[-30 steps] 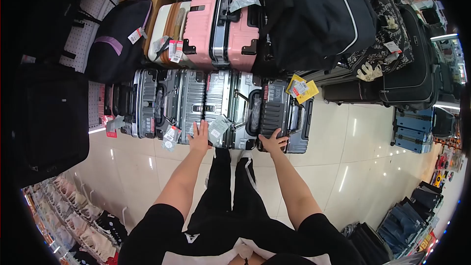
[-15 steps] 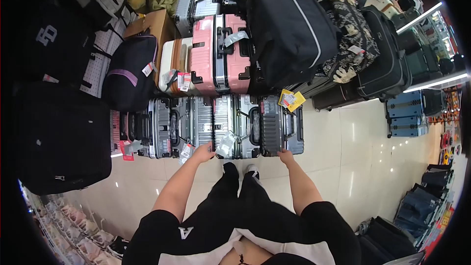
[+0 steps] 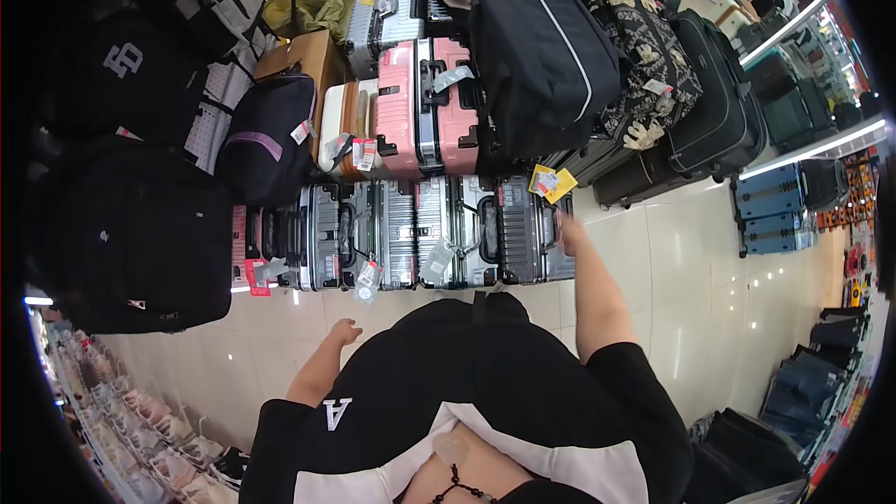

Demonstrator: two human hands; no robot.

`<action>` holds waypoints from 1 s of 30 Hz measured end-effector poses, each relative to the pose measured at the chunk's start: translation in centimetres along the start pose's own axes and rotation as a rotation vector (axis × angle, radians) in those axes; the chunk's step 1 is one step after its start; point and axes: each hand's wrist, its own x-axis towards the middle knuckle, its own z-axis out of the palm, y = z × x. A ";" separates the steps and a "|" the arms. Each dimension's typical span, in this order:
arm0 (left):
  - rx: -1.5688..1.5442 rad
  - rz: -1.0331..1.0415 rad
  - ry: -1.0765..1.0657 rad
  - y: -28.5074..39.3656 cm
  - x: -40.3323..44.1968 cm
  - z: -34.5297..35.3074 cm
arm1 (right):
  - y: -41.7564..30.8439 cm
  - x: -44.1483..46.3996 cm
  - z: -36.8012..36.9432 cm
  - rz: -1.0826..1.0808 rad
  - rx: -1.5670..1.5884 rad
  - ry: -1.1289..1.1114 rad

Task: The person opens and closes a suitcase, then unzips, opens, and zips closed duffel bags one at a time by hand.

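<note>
A row of hard-shell suitcases stands on the floor before me. At its right end is a dark grey suitcase (image 3: pixel 519 241) with a yellow tag (image 3: pixel 553 184) on top. My right hand (image 3: pixel 568 233) is at its right side, by the carry handle; the fingers are blurred and partly hidden, so I cannot tell whether they grip. A silver suitcase (image 3: pixel 435 219) with a clear hanging tag (image 3: pixel 438 263) stands left of it, then a grey suitcase (image 3: pixel 396 233). My left hand (image 3: pixel 347 331) hangs over the floor in front of the row, fingers loosely apart, holding nothing.
Behind the row stand a pink suitcase (image 3: pixel 399 112), a large black bag (image 3: pixel 541 61) and a patterned bag (image 3: pixel 644 65). Black backpacks (image 3: pixel 140 243) crowd the left. Blue suitcases (image 3: pixel 771 210) stand at the right, folded jeans (image 3: pixel 798 383) lower down. Glossy tiles (image 3: pixel 653 289) cover the floor.
My left hand has left the suitcase row and drawn back toward my body. My right hand has moved forward and slightly right along the dark grey suitcase. My torso leans further forward.
</note>
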 end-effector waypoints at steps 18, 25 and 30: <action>-0.856 -0.113 0.275 21.8 -0.8 8.8 | -40.5 0.4 -9.4 -0.285 0.876 -0.134; -0.869 -0.210 0.367 23.6 -1.2 9.3 | -49.6 -5.6 -10.6 -0.333 0.677 -0.447; -0.912 -0.082 0.401 28.3 -1.3 7.0 | -48.0 -2.9 -8.5 -0.288 0.507 -0.487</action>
